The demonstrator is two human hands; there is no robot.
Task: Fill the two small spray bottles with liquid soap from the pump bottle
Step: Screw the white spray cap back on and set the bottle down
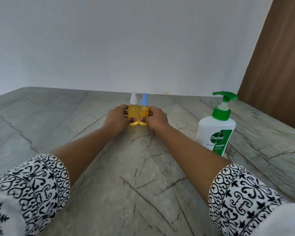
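Veined marble counter (pixel 143 176), white wall (pixel 126 40), brown panel (pixel 276 65)

Left spray bottle (pixel 133 113) stands touching right spray bottle (pixel 144 113) on the counter (pixel 143 167), both left of and behind the pump bottle (pixel 215 131).

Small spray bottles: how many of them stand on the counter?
2. The white-capped spray bottle stands on the left, held by the left hand; the blue-capped spray bottle stands close beside it on the right, held by the right hand. No other seems hidden.

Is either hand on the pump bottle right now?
No: the left hand grips the white-capped spray bottle, the right hand the blue-capped bottle; the pump bottle stands apart.
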